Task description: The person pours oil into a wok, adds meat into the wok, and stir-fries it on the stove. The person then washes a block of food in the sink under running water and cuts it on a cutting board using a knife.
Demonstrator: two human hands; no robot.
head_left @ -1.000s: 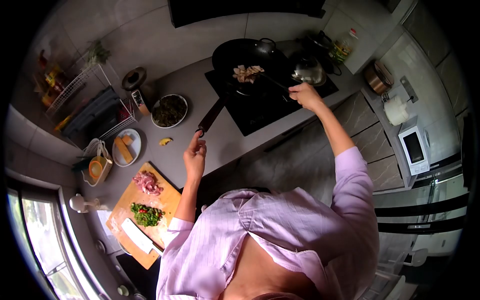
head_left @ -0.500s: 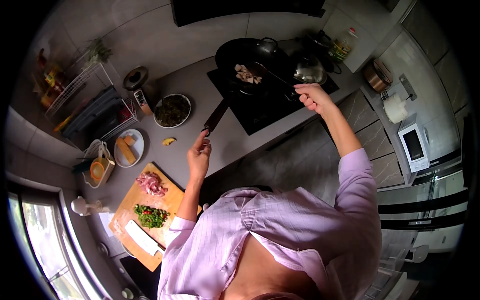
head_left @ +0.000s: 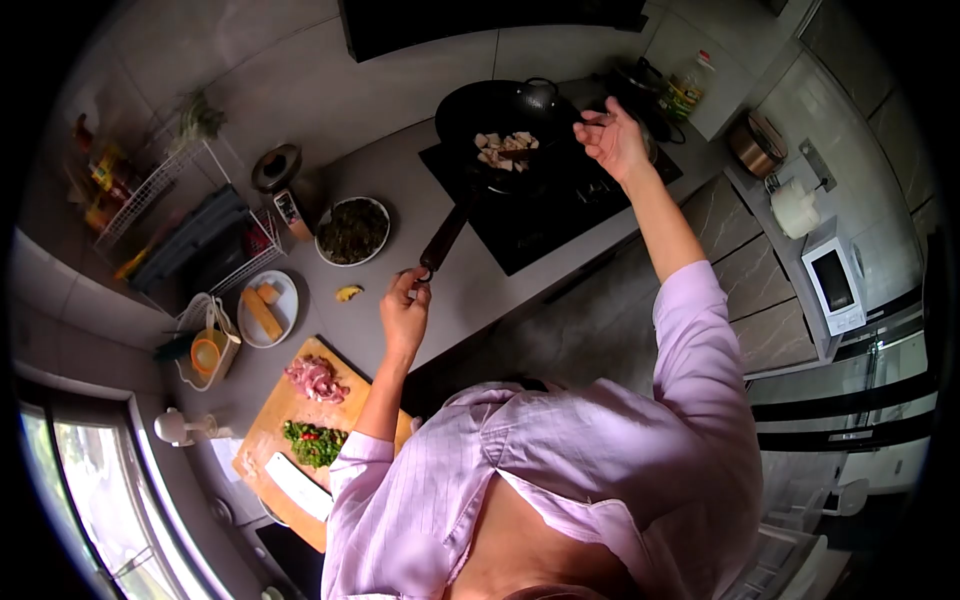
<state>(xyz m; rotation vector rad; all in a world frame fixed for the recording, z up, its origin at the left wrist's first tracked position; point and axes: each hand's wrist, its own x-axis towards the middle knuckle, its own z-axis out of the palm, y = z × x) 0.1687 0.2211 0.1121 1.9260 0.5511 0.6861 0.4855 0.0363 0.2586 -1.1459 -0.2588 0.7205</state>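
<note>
My left hand (head_left: 404, 318) pinches the end of the long dark handle of a black wok (head_left: 457, 118). The wok stands on the black cooktop (head_left: 520, 240), with pale pieces of meat (head_left: 492, 148) inside. Among the meat lies the brown head of a spatula (head_left: 517, 155); its handle is hard to make out against the dark wok. To the right of the wok, my right hand (head_left: 612, 145) is raised with its fingers apart, and nothing shows in it. It partly covers a glass lid behind it.
Left of the cooktop are a bowl of dark greens (head_left: 352, 230) and a plate (head_left: 284, 325). A cutting board (head_left: 265, 425) carries raw meat (head_left: 316, 379), chopped peppers (head_left: 312, 445) and a cleaver (head_left: 297, 486). An oil bottle (head_left: 686, 88) stands at the back right.
My right hand has let go of the spatula handle, opened and risen. The spatula head has shifted within the wok among the meat. My left hand keeps its hold on the wok handle.
</note>
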